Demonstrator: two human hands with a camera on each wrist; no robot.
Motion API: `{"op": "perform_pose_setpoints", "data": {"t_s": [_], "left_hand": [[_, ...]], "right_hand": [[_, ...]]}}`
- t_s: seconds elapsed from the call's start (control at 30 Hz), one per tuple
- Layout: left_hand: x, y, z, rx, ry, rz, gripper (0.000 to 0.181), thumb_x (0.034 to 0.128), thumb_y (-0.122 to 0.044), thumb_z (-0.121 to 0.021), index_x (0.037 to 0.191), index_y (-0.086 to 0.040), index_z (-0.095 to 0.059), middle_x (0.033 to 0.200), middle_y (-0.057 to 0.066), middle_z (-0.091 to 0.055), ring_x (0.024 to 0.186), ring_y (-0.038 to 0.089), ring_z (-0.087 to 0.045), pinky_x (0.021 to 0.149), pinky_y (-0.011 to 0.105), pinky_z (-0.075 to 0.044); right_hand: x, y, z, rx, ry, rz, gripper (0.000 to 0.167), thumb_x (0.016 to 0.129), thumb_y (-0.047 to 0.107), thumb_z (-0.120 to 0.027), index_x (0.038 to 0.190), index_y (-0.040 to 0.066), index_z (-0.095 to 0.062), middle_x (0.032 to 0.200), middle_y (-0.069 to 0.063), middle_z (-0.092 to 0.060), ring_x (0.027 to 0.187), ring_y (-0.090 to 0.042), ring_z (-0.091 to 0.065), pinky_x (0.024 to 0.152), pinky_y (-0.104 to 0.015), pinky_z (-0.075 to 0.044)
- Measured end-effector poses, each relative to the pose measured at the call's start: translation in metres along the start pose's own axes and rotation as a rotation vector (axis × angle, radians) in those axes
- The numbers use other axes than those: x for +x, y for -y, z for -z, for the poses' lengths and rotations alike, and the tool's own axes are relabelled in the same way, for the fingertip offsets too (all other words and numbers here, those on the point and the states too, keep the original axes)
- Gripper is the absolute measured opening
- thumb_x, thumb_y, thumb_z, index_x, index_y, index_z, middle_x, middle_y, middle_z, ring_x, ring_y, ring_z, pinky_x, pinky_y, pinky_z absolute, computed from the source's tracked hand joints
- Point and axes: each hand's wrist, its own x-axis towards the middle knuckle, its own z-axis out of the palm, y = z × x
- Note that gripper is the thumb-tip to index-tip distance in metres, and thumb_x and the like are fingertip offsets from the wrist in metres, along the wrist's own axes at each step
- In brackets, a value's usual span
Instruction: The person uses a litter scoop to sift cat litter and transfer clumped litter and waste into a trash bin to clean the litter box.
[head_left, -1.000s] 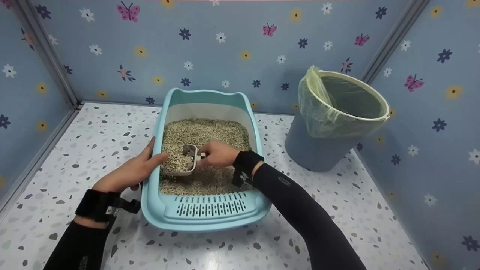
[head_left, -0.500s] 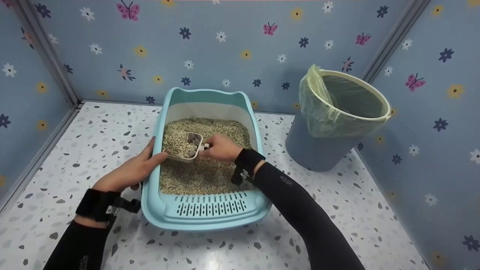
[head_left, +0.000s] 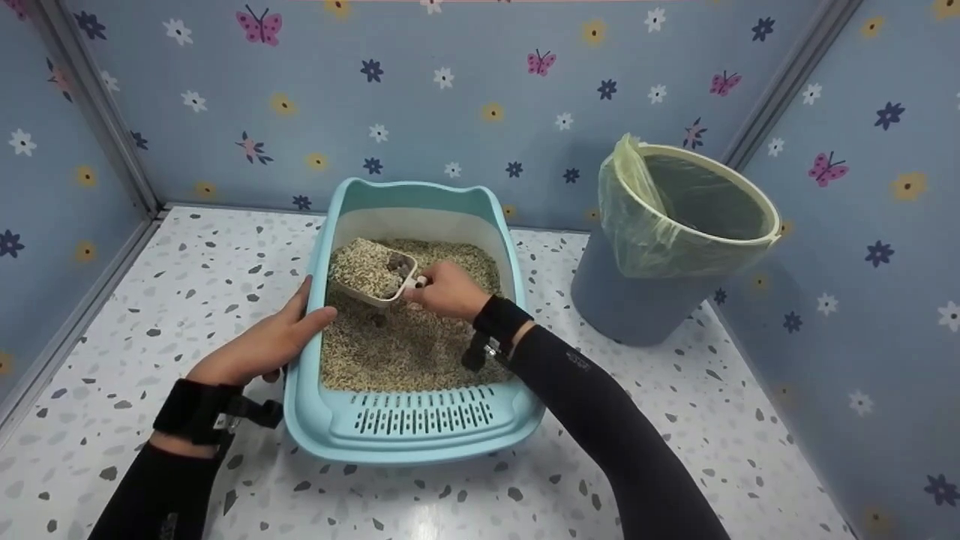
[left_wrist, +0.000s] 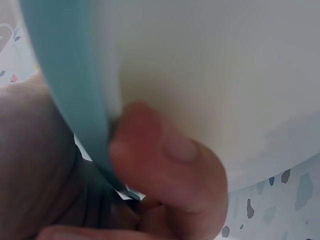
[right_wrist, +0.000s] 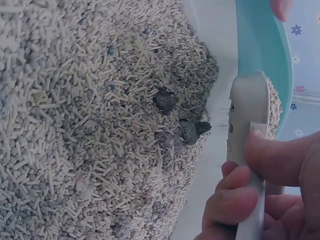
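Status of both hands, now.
Left hand: holding the litter box at its side rim.
Right hand: holding the scoop, heaped with litter.

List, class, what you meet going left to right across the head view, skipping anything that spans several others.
Left grip → litter-filled scoop → right grip → bag-lined bin.

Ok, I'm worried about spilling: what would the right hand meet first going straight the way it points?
With the held litter scoop leading, the right hand would probably meet the litter box's left rim first; the scoop's height is unclear, so it might pass above.
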Motion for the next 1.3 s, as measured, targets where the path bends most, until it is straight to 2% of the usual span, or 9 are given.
{"op": "perform_pose_setpoints", "data": {"t_s": [0.1,0.27,0.5,0.7,0.83,1.0,1.17,1.3], "left_hand": [[0.0,0.0,0.0,0.006,-0.005,0.006,0.099,0.1107,-0.075,-0.046,0.175,-0.041,0.021,0.075,0.008,-0.048,0.049,0.013,-0.04,0.042,0.027,-0.038],[0.0,0.0,0.001,0.017,-0.01,0.001,0.099,0.1109,-0.075,-0.046,0.175,-0.039,0.021,0.076,0.009,-0.051,0.05,0.014,-0.043,0.042,0.027,-0.039],[0.0,-0.001,0.0,0.003,-0.008,-0.005,0.098,0.1112,-0.074,-0.046,0.175,-0.041,0.02,0.075,0.008,-0.049,0.049,0.013,-0.04,0.042,0.027,-0.038],[-0.001,0.001,0.0,-0.005,-0.007,-0.003,0.097,0.1118,-0.073,-0.046,0.175,-0.041,0.021,0.074,0.007,-0.048,0.048,0.013,-0.039,0.042,0.027,-0.037],[-0.001,0.001,0.0,-0.004,-0.01,-0.001,0.097,0.1117,-0.073,-0.046,0.175,-0.041,0.021,0.074,0.006,-0.045,0.048,0.012,-0.036,0.042,0.027,-0.036],[-0.001,0.003,0.0,-0.009,-0.011,-0.004,0.094,0.1126,-0.072,-0.045,0.174,-0.045,0.02,0.074,0.006,-0.046,0.047,0.012,-0.037,0.042,0.027,-0.036],[-0.001,0.003,-0.001,-0.024,-0.009,-0.017,0.092,0.1135,-0.069,-0.046,0.174,-0.048,0.019,0.072,0.005,-0.045,0.047,0.012,-0.037,0.041,0.027,-0.035],[-0.001,0.001,-0.001,-0.018,-0.012,-0.014,0.092,0.1135,-0.069,-0.046,0.174,-0.048,0.019,0.073,0.005,-0.044,0.047,0.012,-0.037,0.041,0.027,-0.036]], "right_hand": [[0.0,0.0,0.002,0.027,-0.014,-0.017,0.053,0.108,0.022,-0.075,0.066,0.022,-0.044,0.059,0.008,-0.039,0.053,-0.01,-0.038,0.058,-0.027,-0.036],[-0.003,0.002,0.009,0.01,-0.032,-0.014,0.055,0.109,0.025,-0.075,0.064,0.022,-0.043,0.059,0.009,-0.036,0.053,-0.009,-0.036,0.058,-0.027,-0.035],[-0.016,0.005,0.025,-0.005,-0.055,0.008,0.048,0.108,0.022,-0.075,0.069,0.021,-0.047,0.063,0.007,-0.043,0.056,-0.011,-0.042,0.061,-0.028,-0.038],[-0.029,0.006,0.039,0.004,-0.085,0.027,0.044,0.107,0.021,-0.076,0.07,0.021,-0.052,0.063,0.008,-0.044,0.057,-0.01,-0.041,0.061,-0.027,-0.037],[-0.041,0.006,0.049,0.043,-0.108,0.03,0.031,0.107,0.021,-0.077,0.079,0.018,-0.065,0.066,0.008,-0.05,0.058,-0.01,-0.042,0.059,-0.028,-0.038],[-0.059,0.003,0.06,0.057,-0.121,0.011,0.014,0.106,0.023,-0.078,0.101,0.011,-0.078,0.072,0.006,-0.055,0.062,-0.011,-0.047,0.06,-0.029,-0.042],[-0.078,0.0,0.07,0.031,-0.117,0.013,0.024,0.105,0.025,-0.079,0.119,0.006,-0.077,0.078,0.004,-0.057,0.067,-0.013,-0.05,0.065,-0.033,-0.045],[-0.095,-0.003,0.077,0.0,-0.117,0.037,0.025,0.104,0.026,-0.08,0.119,0.005,-0.076,0.083,0.001,-0.059,0.072,-0.016,-0.054,0.069,-0.037,-0.049]]}}
